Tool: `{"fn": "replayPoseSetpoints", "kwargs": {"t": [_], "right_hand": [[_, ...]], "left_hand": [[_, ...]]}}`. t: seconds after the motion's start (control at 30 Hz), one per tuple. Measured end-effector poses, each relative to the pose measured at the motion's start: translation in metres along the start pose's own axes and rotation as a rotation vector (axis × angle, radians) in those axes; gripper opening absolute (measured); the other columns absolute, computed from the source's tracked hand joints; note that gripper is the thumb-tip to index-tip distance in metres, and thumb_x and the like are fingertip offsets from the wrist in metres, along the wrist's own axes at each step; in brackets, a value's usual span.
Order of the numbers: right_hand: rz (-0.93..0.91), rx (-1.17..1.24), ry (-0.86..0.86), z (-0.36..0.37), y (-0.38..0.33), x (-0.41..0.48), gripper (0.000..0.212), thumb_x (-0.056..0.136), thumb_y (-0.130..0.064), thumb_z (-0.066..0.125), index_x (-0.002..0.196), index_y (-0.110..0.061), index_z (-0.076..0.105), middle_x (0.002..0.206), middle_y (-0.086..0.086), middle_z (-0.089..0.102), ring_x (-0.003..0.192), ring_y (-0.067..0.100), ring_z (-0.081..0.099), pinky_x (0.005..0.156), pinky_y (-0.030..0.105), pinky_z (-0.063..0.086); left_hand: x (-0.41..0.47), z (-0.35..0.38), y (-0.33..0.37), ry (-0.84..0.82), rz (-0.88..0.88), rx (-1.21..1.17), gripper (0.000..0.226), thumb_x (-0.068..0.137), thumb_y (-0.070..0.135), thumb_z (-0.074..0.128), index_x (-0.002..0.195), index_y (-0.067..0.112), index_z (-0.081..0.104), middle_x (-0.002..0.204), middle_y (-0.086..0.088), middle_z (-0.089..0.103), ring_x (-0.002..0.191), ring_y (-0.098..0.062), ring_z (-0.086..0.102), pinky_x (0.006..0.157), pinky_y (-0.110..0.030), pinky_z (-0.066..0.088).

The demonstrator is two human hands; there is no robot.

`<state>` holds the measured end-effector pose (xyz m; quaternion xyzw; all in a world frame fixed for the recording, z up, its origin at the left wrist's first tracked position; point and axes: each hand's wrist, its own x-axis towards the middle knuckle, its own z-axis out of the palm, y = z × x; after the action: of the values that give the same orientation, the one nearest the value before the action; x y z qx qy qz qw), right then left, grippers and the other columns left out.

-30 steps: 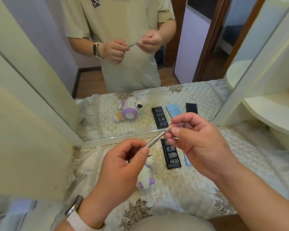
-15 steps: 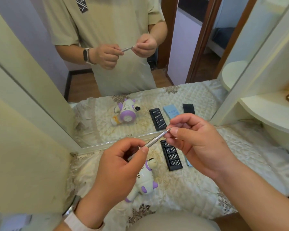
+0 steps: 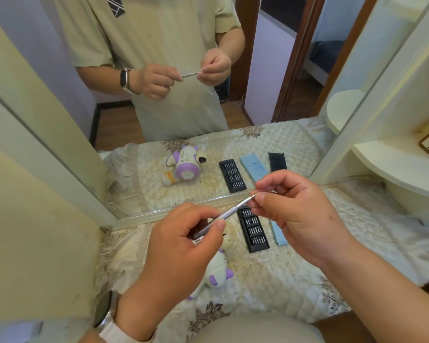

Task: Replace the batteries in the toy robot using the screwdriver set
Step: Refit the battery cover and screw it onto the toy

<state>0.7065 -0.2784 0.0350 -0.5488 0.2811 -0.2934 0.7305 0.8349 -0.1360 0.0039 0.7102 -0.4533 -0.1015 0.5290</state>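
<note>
My left hand (image 3: 181, 246) grips the handle of a slim silver screwdriver (image 3: 229, 212) held in the air over the table. At the screwdriver's front tip my right hand (image 3: 295, 211) pinches with thumb and fingers; the bit itself is hidden by them. Below my hands the white and purple toy robot (image 3: 217, 271) lies on the quilted cloth, partly covered by my left hand. The black tray of screwdriver bits (image 3: 254, 230) lies open just right of the toy, with a light blue sleeve (image 3: 279, 233) beside it.
A large mirror (image 3: 60, 125) stands at the back of the table and repeats the toy, the tray and my hands. Cream shelves (image 3: 394, 169) rise on the right. The quilted cloth (image 3: 295, 280) covers the table top.
The view has tilted down a little, so more of the toy shows below my left hand. Both hands keep the same hold on the screwdriver.
</note>
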Motion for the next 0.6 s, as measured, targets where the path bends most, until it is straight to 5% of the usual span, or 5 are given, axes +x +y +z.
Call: {"fn": "replayPoseSetpoints", "kwargs": {"t": [0.33,0.6], "right_hand": [[-0.043,-0.119,-0.004,-0.001,0.0,0.002,0.027,0.082,0.015,0.06,0.088,-0.011,0.066,0.072,0.003,0.066,0.068,0.019,0.065,0.066,0.027,0.054],[0.04,0.09,-0.048,0.006,-0.002,0.004,0.044,0.069,-0.003,0.065,0.112,-0.009,0.058,0.081,0.007,0.065,0.075,0.019,0.063,0.063,0.027,0.053]], "left_hand": [[-0.004,0.004,-0.001,-0.049,-0.152,-0.13,0.014,0.078,0.045,0.065,0.089,0.042,0.071,0.074,0.013,0.066,0.068,-0.004,0.057,0.064,-0.012,0.043],[-0.003,0.013,0.012,-0.002,-0.355,-0.435,0.021,0.084,0.021,0.072,0.077,0.04,0.078,0.079,-0.01,0.069,0.065,-0.011,0.065,0.049,-0.014,0.05]]}}
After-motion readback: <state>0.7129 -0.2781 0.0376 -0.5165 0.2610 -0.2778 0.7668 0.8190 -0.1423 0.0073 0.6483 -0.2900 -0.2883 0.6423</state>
